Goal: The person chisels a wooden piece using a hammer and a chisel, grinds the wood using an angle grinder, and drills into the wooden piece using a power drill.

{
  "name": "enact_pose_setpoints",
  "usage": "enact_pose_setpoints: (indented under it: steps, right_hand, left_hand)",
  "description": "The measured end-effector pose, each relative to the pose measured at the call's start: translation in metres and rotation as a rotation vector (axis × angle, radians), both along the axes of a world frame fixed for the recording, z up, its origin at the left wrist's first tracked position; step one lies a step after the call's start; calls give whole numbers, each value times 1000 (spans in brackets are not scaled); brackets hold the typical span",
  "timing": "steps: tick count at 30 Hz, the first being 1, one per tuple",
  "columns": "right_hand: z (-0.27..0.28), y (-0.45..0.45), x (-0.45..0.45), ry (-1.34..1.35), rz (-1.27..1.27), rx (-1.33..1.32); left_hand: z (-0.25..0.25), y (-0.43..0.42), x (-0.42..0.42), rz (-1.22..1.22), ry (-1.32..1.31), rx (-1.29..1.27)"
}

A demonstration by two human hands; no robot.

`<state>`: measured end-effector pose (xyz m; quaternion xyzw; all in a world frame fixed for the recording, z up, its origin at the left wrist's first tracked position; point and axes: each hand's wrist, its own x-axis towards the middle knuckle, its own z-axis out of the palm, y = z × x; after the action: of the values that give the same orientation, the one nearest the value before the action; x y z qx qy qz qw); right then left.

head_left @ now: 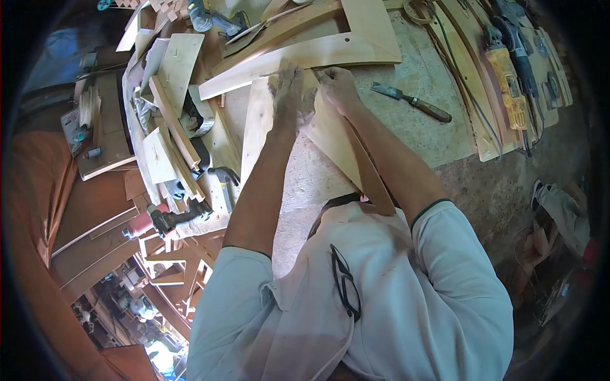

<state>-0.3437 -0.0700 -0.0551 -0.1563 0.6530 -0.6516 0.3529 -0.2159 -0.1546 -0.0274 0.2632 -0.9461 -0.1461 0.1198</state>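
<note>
My left hand (pixel 289 92) lies with its fingers stretched forward on the light wooden piece, near the top centre. My right hand (pixel 337 87) is beside it, its fingers bent together at the upper end of a long pale board (pixel 332 136). What those fingers hold, if anything, is too small to tell. This board runs down toward my waist. Left of my left hand is another pale board (pixel 257 124). Beyond both hands lies a joined wooden frame (pixel 298 54). A chisel with a wooden handle (pixel 416 103) rests on the worktop right of my right hand.
The worktop (pixel 432 136) carries a yellow power tool (pixel 507 82) and a blue one (pixel 518 54) at the right. Wood offcuts (pixel 175 120) pile up at the left, with a hammer (pixel 224 184) and a pink and black drill (pixel 162 220). Another tool (pixel 216 19) is at the top.
</note>
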Motion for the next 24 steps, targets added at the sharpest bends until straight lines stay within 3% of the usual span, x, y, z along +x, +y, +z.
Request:
enact_pose_setpoints:
  steps: [5,7,8,9,11,14,17,20,23,24]
  right_hand:
    - [-2,-5,4,-395,-86,-334]
    - [-77,-23,-2,-51,-1,-351]
    - [-81,-23,-5,1,20,-285]
    - [-65,-20,-7,54,42,-220]
    - [-25,-12,-4,-89,51,48]
    - [-19,-14,1,-14,-24,0]
    - [-51,-22,5,162,-58,7]
    - [6,-2,6,227,-66,248]
    - [-16,9,5,310,-181,167]
    - [-23,13,4,178,-216,106]
  left_hand:
    - [11,5,-3,46,-81,24]
    - [11,5,-3,50,-91,30]
    - [12,6,-4,49,-91,30]
    - [12,6,-3,48,-91,30]
    - [11,5,-3,47,-87,18]
    - [3,3,-1,36,-76,-10]
    - [3,1,-1,16,-65,-16]
    - [3,0,0,8,-57,-13]
    - [3,1,0,16,-62,-11]
    - [3,0,-1,16,-58,-14]
